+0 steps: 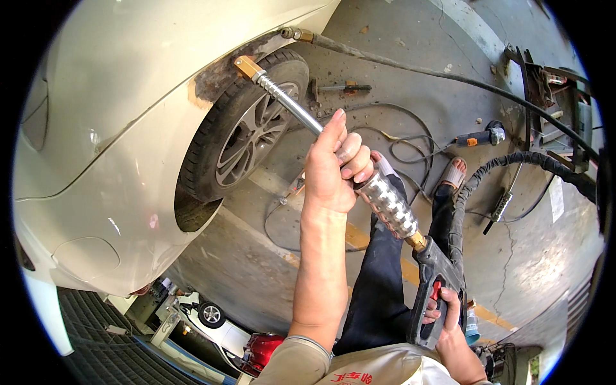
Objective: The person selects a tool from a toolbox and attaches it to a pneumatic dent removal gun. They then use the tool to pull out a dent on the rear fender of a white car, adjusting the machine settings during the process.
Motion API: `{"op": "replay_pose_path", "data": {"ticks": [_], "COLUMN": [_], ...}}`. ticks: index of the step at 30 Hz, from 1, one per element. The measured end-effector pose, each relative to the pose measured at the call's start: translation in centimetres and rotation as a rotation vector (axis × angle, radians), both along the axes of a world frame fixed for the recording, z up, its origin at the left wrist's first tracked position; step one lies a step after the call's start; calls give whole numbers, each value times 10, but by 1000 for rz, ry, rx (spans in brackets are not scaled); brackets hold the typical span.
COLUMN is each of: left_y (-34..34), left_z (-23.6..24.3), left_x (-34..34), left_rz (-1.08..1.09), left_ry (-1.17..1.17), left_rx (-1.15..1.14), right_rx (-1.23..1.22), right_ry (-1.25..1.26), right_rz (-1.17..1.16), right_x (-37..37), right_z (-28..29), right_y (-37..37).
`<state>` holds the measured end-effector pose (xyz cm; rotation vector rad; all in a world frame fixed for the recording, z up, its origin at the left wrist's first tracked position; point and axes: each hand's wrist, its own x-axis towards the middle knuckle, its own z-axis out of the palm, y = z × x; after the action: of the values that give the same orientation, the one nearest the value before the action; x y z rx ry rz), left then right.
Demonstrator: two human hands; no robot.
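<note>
A slide-hammer dent puller [388,208] with a black pistol grip runs diagonally across the middle. My left hand [335,163] is closed round its chrome rod, just above the knobbly metal sliding weight. At the lower right, my right hand [444,311] wraps the black grip by its red trigger. The puller's copper-coloured tip [247,67] meets the edge of a cream car fender [128,109], at a scraped dark patch [215,78] over the wheel arch. Whether the tip is fixed there I cannot tell. A brass cable end [297,34] sits on the same edge, farther along.
The car wheel [256,131] stands under the arch. A thick black cable [487,168] curves from the puller to the right. On the floor lie an angle grinder [481,136], looped cords [410,144] and a hammer [343,86]. A metal rack [564,109] stands right.
</note>
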<state>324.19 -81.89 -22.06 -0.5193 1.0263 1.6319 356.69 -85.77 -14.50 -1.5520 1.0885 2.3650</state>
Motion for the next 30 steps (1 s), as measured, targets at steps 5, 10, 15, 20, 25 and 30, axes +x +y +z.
{"op": "replay_pose_path", "data": {"ticks": [5,10,15,20,25,30], "left_y": [1,1,2,-7,-19,4], "left_z": [3,8,11,-6,-10,-10], "left_x": [2,0,3,25,28,-28], "left_rz": [6,5,-7,27,-67,62], "left_ry": [46,46,56,217,139,223], "left_rx": [-64,-114,-144,-71,114,-3], "right_rx": [-13,-61,-43,-59,-61,-57], "right_ry": [-4,-19,57,5,-34,-59], "right_rz": [13,14,-43,54,36,50], "right_x": [-1,-6,0,-9,-8,-11], "right_z": [1,6,6,14,12,8], "right_y": [2,1,-12,-2,-4,2]}}
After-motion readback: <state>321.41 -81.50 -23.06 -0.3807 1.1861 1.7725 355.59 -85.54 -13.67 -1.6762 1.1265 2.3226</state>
